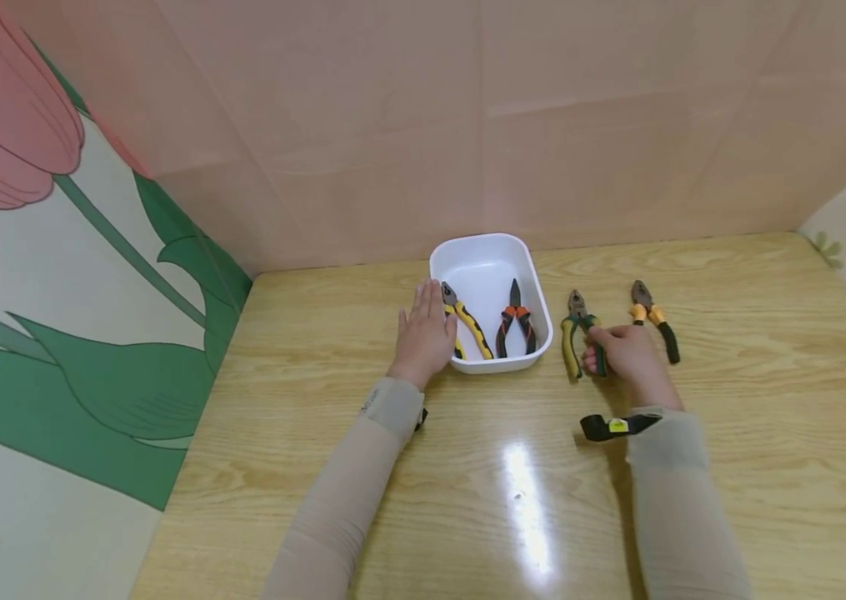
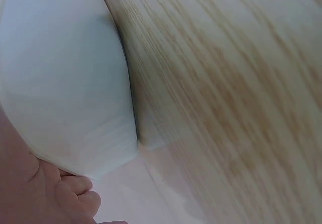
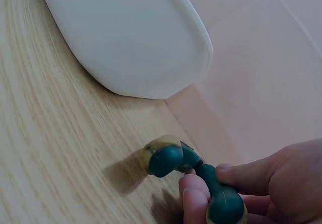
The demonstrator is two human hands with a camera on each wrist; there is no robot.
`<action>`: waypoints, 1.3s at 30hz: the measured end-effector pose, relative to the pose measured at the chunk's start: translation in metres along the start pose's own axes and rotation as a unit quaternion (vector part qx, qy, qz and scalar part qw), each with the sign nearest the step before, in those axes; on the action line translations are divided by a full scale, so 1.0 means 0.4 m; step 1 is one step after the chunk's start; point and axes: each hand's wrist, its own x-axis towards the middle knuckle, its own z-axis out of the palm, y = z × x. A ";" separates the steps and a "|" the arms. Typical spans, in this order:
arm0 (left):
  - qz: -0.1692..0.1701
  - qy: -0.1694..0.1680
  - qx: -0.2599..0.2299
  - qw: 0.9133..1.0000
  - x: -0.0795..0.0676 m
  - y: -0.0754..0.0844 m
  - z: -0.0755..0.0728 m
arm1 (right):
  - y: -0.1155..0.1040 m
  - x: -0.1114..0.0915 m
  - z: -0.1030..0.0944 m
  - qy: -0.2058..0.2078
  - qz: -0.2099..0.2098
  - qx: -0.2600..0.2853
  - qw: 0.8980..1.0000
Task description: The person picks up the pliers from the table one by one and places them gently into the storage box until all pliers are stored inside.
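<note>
In the head view my right hand (image 1: 631,354) pinches one handle of the green-and-yellow pliers (image 1: 578,308), just right of the white bin (image 1: 540,329). The right wrist view has the pliers' green handle (image 3: 221,204) between thumb and fingers, with the other handle (image 3: 166,161) spread away from it. My left hand (image 1: 424,333) rests along the bin's left rim, fingers extended forward. Inside the bin lie yellow-and-black pliers (image 1: 475,331), partly covered by this hand, and red-and-black long-nose pliers (image 1: 516,321). Low in the left wrist view, left-hand fingers (image 2: 75,194) show beside the bin wall (image 2: 70,93).
Another pair of pliers (image 1: 642,296), orange and black, lies right of my right hand, partly hidden by it. The wooden table (image 1: 257,417) meets a pink cloth backdrop (image 1: 362,150) behind the bin. A flower-painted wall (image 1: 167,333) bounds the left side.
</note>
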 end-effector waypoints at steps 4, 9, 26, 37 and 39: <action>-0.001 -0.001 0.000 1.000 0.001 0.001 0.000 | -0.003 0.000 0.002 0.003 0.003 0.005 1.000; -0.001 -0.003 -0.001 1.000 0.003 0.003 -0.002 | -0.006 -0.003 0.000 0.007 -0.002 0.016 1.000; 0.007 0.003 -0.008 1.000 0.000 -0.005 -0.004 | -0.021 -0.018 0.001 0.052 -0.042 -0.037 0.997; 0.002 0.000 -0.009 1.000 0.005 0.000 -0.005 | -0.022 -0.009 -0.013 0.064 -0.045 -0.050 0.996; 0.003 0.000 -0.009 1.000 0.005 0.001 -0.004 | -0.021 -0.010 -0.014 0.067 -0.047 -0.047 0.996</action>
